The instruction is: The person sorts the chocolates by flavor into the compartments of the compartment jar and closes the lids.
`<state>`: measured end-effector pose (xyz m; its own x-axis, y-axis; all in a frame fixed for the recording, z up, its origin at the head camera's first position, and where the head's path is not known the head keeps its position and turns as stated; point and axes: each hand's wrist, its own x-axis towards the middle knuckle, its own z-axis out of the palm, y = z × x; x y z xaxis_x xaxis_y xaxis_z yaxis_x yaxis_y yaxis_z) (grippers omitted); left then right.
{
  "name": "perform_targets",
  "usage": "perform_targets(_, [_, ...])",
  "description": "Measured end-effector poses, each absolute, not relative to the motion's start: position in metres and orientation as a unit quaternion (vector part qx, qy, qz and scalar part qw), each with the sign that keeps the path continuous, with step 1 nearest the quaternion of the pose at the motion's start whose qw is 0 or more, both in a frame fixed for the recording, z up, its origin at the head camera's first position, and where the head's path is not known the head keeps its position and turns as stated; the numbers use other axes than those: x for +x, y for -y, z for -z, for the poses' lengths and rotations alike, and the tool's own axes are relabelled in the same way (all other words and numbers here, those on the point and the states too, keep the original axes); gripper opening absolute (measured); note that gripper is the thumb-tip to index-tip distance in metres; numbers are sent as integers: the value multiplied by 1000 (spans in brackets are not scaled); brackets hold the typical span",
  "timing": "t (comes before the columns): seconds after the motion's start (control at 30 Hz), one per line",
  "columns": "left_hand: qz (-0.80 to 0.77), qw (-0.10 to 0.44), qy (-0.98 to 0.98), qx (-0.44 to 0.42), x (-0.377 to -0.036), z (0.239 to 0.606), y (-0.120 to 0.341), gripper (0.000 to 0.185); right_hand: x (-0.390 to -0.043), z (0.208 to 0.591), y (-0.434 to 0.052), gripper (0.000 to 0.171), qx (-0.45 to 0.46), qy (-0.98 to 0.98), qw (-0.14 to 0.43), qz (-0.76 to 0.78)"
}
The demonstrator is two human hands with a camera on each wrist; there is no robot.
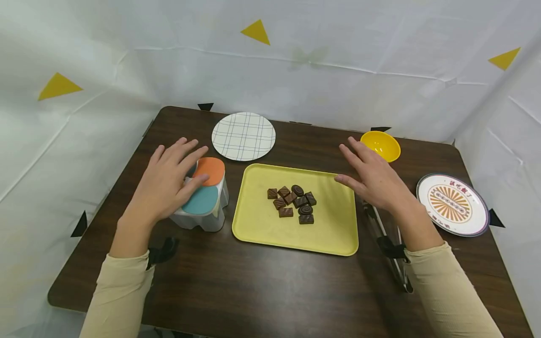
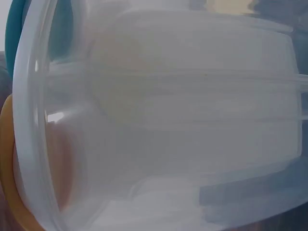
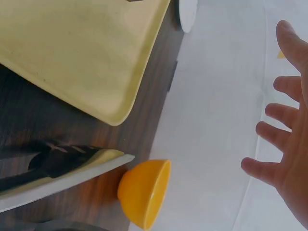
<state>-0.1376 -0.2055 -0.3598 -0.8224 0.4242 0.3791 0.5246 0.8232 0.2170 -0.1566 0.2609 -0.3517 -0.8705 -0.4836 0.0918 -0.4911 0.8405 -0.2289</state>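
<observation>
1. Clear plastic container (image 1: pixel 203 206) with orange and teal lids stands near the desk's (image 1: pixel 270 281) left edge, just left of the yellow tray (image 1: pixel 338 234).
2. Left hand (image 1: pixel 166 185) lies directly over it, fingers straight, tips touching the orange lid (image 1: pixel 211 170); grip apart, nothing clamped. This hand is far nearer.
3. Right hand (image 1: pixel 376 180) hovers at the tray's right edge, fingers spread, holding nothing; tongs (image 1: pixel 390 249) lie beneath the forearm.
4. Chocolates (image 1: pixel 292 203) cluster mid-tray; yellow bowl (image 1: pixel 380 144) sits toward the far right corner.
</observation>
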Motion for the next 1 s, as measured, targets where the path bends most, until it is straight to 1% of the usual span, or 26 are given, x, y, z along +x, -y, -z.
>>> perform_targets(0.2, [225,202,916,-265,-127,369,209,50,-156,356,-252,76,281,951,32,-126])
perform_targets(0.33, [275,235,890,-277,-121,376,210,45,-151,358,-237,73,318,937,48,-135])
perform_targets(0.63, [343,292,837,-310,-111,388,213,37,-140,368,-175,62,443,878,89,-159])
perform_targets(0.7, [352,296,830,-315,-109,389,214,38,-138,369,-159,59,466,863,93,-168])
perform_targets(0.83, [371,293,823,-316,-106,393,215,45,-134,374,-128,58,505,841,94,-171])
perform_targets(1.0, [380,289,822,-310,-102,397,216,49,-130,378,-96,59,535,824,89,-166])
